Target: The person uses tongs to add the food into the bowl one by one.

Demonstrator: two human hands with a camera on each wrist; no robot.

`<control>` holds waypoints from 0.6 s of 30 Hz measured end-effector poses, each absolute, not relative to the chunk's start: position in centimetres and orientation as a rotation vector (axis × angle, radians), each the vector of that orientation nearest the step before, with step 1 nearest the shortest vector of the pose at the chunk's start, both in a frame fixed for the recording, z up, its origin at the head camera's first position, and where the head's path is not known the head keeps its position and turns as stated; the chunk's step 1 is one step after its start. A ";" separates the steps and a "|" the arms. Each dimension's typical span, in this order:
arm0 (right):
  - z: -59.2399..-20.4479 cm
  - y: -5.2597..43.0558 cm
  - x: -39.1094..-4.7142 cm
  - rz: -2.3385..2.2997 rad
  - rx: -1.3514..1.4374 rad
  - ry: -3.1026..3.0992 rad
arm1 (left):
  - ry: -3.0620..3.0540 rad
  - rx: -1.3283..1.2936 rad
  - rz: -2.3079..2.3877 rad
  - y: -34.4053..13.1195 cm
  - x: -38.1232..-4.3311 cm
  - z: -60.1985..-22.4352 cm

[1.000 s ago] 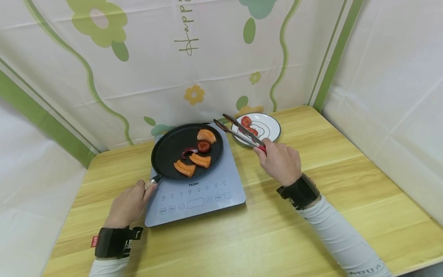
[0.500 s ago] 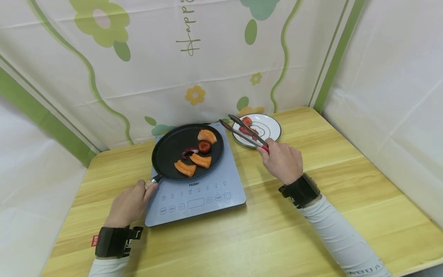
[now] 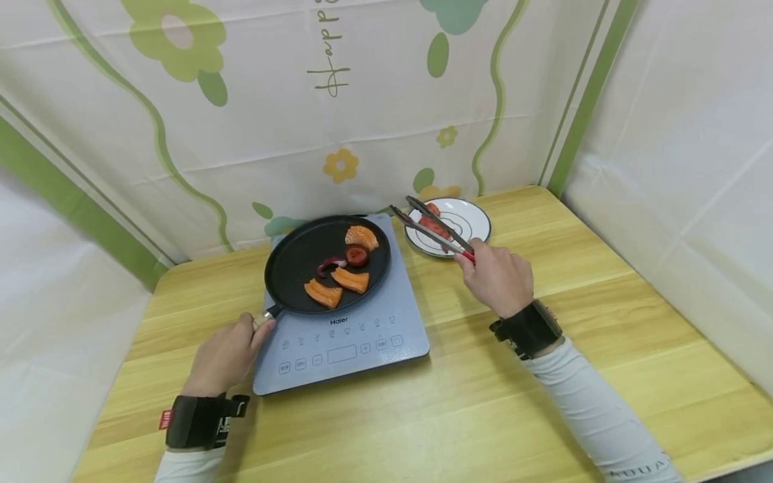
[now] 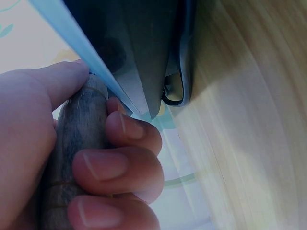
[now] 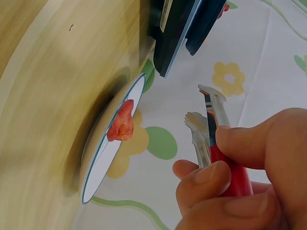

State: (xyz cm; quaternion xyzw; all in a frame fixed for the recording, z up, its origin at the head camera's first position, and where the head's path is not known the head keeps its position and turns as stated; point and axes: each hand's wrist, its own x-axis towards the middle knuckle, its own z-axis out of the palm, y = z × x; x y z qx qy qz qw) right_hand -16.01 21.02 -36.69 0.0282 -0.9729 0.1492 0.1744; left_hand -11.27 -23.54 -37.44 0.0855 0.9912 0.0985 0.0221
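My left hand [image 3: 225, 355] grips the wooden handle [image 4: 79, 129] of a black frying pan [image 3: 296, 265], its fingers wrapped round it in the left wrist view. The pan sits on a grey induction cooker [image 3: 362, 342]. In it lie several orange salmon pieces [image 3: 350, 280], a round red slice [image 3: 356, 255] and a small dark-red curled tentacle [image 3: 326, 265]. My right hand [image 3: 500, 278] holds metal tongs with red grips [image 5: 230, 172], their tips spread with nothing between them. The tongs overlap a white plate [image 3: 477, 228] bearing red food pieces [image 5: 122, 123]; in the right wrist view they are clear of it.
The wooden table [image 3: 604, 322] reaches out to the right and in front of the cooker. A flower-printed cloth [image 3: 386, 114] hangs right behind the pan and plate. Plain white cloth [image 3: 694, 168] closes off the right side.
My right hand and the tongs have shifted slightly to the right, the tips moving from beside the pan toward the plate. The left hand, pan and food stay as they were.
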 end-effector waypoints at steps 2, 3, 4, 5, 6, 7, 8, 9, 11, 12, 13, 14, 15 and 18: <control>-36.7 21.1 -16.0 0.429 0.078 -2.760 | 3.070 0.263 0.304 -23.6 -11.3 -37.4; -36.7 21.1 -16.1 0.431 0.077 -2.760 | 3.070 0.262 0.303 -23.6 -11.3 -37.4; -36.8 21.2 -16.1 0.433 0.076 -2.759 | 3.071 0.263 0.304 -23.6 -11.3 -37.4; -36.8 21.2 -16.1 0.432 0.073 -2.760 | 3.072 0.263 0.304 -23.6 -11.3 -37.4; -36.8 21.2 -16.2 0.431 0.071 -2.761 | 3.073 0.264 0.304 -23.6 -11.3 -37.4; -36.8 21.3 -16.2 0.431 0.067 -2.763 | 3.074 0.265 0.304 -23.6 -11.3 -37.4; -36.9 21.3 -16.2 0.429 0.064 -2.765 | 3.074 0.265 0.304 -23.6 -11.3 -37.5; -36.9 21.4 -16.3 0.426 0.061 -2.768 | 3.073 0.265 0.304 -23.6 -11.3 -37.5; -36.9 21.5 -16.3 0.420 0.055 -2.778 | 3.069 0.263 0.307 -23.6 -11.3 -37.6; -36.9 21.5 -16.4 0.418 0.053 -2.782 | 3.068 0.262 0.308 -23.6 -11.3 -37.6; -37.0 21.6 -16.4 0.417 0.051 -2.786 | 3.067 0.262 0.310 -23.6 -11.3 -37.6; -37.0 21.6 -16.4 0.415 0.048 -2.788 | 3.067 0.261 0.313 -23.6 -11.3 -37.7; -37.0 21.7 -16.4 0.415 0.047 -2.790 | 3.067 0.260 0.314 -23.6 -11.3 -37.7; -37.1 21.9 -16.5 0.415 0.042 -2.795 | 3.069 0.259 0.318 -23.6 -11.4 -37.7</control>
